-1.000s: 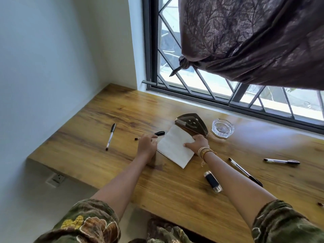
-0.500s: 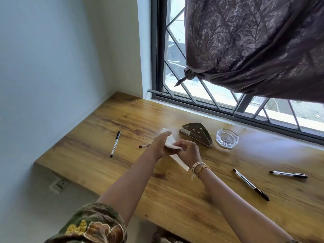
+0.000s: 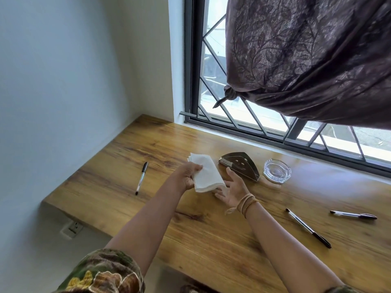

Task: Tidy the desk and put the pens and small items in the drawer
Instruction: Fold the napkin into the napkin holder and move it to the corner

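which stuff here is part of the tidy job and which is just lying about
Job: napkins in left hand; right hand open beside them; three pens.
Lying about: napkin holder, glass ashtray, curtain.

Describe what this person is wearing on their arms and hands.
Both forearms are bare. The left sleeve is rolled or short, of dark green fabric with a yellow and brown floral print. A sliver of the same fabric shows at the right sleeve. The right wrist carries tan cord bracelets, wound several times. No rings or watch are visible.
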Motion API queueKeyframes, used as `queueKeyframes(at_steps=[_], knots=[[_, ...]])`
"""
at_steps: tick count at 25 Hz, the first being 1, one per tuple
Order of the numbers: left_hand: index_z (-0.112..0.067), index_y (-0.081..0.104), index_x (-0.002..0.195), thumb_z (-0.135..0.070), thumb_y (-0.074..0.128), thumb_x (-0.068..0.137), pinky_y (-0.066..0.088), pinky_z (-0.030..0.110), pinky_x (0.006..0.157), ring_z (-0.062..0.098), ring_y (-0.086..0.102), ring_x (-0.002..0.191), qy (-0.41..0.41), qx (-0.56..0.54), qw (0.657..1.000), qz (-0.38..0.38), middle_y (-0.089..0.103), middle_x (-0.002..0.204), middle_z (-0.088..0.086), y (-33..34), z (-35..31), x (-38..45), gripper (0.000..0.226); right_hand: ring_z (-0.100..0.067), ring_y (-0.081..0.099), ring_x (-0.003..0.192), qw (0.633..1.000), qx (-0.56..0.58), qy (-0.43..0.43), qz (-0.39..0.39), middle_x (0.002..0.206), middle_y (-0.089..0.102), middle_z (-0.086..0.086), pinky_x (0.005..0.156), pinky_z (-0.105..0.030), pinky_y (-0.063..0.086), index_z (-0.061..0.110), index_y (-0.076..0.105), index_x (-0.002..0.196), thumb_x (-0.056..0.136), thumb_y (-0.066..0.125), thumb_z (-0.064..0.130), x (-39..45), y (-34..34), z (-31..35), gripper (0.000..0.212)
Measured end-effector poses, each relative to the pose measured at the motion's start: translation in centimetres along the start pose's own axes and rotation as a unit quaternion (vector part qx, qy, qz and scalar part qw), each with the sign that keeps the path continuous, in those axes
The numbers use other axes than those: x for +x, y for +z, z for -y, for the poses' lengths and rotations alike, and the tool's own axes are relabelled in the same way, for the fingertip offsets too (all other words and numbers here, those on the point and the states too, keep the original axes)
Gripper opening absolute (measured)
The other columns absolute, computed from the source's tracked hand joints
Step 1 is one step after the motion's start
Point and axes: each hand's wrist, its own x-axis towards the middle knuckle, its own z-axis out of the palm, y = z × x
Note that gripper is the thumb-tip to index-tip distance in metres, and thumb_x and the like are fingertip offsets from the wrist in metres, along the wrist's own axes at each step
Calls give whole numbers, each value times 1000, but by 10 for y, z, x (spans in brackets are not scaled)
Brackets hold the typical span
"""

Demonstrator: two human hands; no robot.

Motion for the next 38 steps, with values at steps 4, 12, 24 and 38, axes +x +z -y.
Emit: queueKeyframes(at_steps=[4, 12, 24, 38], knots=[[3, 46, 122, 7, 46, 94, 46, 50, 91, 36, 60, 89, -14, -7, 1000, 11, 61, 98, 21, -12, -2, -6, 28, -30, 69, 84, 989, 67, 26, 126, 96, 67, -17, 78, -39, 59, 0, 58, 116, 58, 84, 45, 11, -9, -7, 78], [0, 42, 135, -1, 39, 97, 43, 53, 91, 36, 55, 121, -81, 41, 995, -46, 57, 131, 21, -22, 7, 9, 38, -33, 62, 98, 966, -201, -109, -121, 113, 65, -19, 92, -50, 53, 4, 66, 103, 70, 76, -2, 25, -7, 1, 35], [7, 50, 99, -15, 25, 103, 48, 46, 82, 33, 57, 82, -98, -63, 993, -4, 57, 91, 21, 6, 20, 22, 33, -19, 65, 86, 757, -534, -336, -170, 101, 73, -3, 67, -20, 43, 15, 72, 111, 85, 55, 5, 11, 18, -19, 32], [16, 34, 135, -43, 16, 100, 59, 41, 75, 36, 58, 97, -108, -127, 974, 154, 52, 116, 31, 31, 15, 16, 71, -12, 49, 62, 820, -518, -221, -104, 67, 56, 2, 56, -24, 38, 17, 64, 77, 76, 65, 14, -4, 5, 25, 3]])
